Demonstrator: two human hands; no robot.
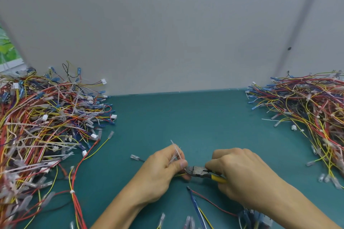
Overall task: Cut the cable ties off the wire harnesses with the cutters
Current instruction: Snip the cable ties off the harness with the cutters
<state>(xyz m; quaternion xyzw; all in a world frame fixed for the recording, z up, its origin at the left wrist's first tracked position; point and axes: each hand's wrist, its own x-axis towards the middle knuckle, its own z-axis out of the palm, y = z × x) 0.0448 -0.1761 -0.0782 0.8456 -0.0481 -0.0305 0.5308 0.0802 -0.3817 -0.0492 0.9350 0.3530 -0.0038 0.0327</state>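
My left hand (160, 171) grips a small bunch of white cable ties (176, 151) that stick up between its fingers, and it also pinches a thin yellow wire of a harness (179, 174). My right hand (240, 171) holds the yellow-handled cutters (200, 171). The cutters' metal jaws point left and meet my left thumb and fingertips. The harness's red, blue and yellow wires (197, 202) trail down toward the bottom edge, under my right forearm.
A big heap of tied wire harnesses (42, 132) fills the left of the green table (186, 121). Another heap (307, 109) lies at the right. Loose wires and clear terminals lie near the bottom edge. A grey wall stands behind.
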